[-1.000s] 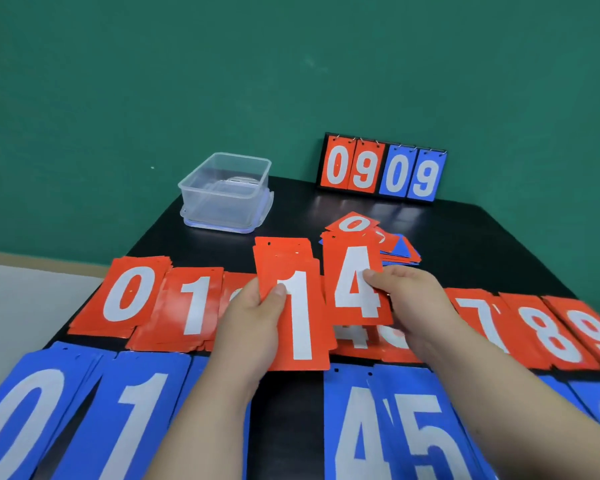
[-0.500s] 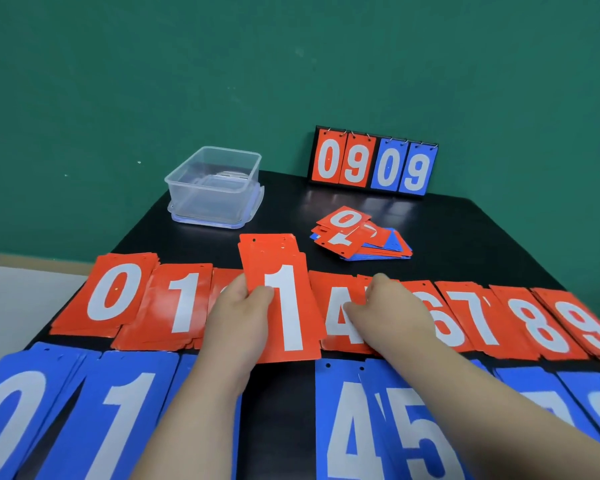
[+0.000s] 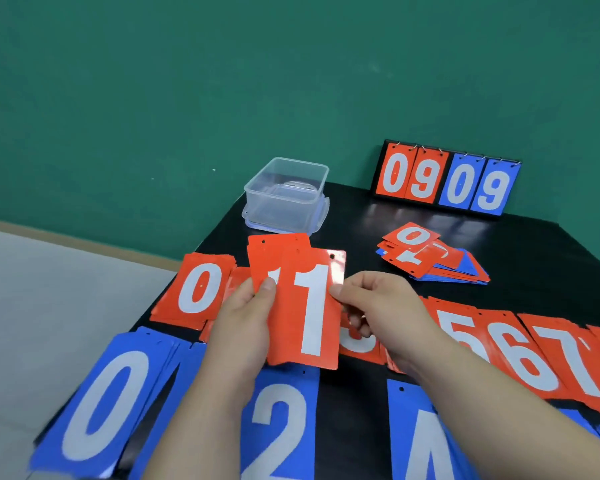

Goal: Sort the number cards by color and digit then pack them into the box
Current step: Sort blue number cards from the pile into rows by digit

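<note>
While the left hand [image 3: 243, 327] holds a fanned stack of red 1 cards [image 3: 312, 306] upright above the table [image 3: 361, 410], its thumb lies curled over the front of the fan and its fingers are hidden behind. The right hand [image 3: 378, 306] pinches the right edge of the front card between thumb and curled fingers. My guess is that the fan is held up so each digit can be checked and the edges squared before the stack goes down or into the box.

The clear box [image 3: 278, 209] stands open at 12 o'clock from the hands, with no cards in it, so packing looks not yet begun. The sorted piles are laid in 2 rows, presumably so that colour and digit read at a glance. In the red row, the red 0 pile [image 3: 198, 289] lies at 10 o'clock, and the 5 [image 3: 465, 337], 6 [image 3: 520, 355] and 7 [image 3: 575, 362] run toward 4 o'clock. The blue row sits at 6 o'clock.

Counted: 2 digits show in the fan, with at least 3 card edges. There are 4 readable red piles, plus 1 half hidden under the right hand. The 3 readable blue piles are 0 [image 3: 104, 403], 2 [image 3: 278, 427] and 4 [image 3: 426, 441]. There is 1 mixed unsorted heap [image 3: 430, 258] at 2 o'clock, and 1 scoreboard stand [image 3: 447, 178] at 1 o'clock showing 4 cards, 2 red and 2 blue.
</note>
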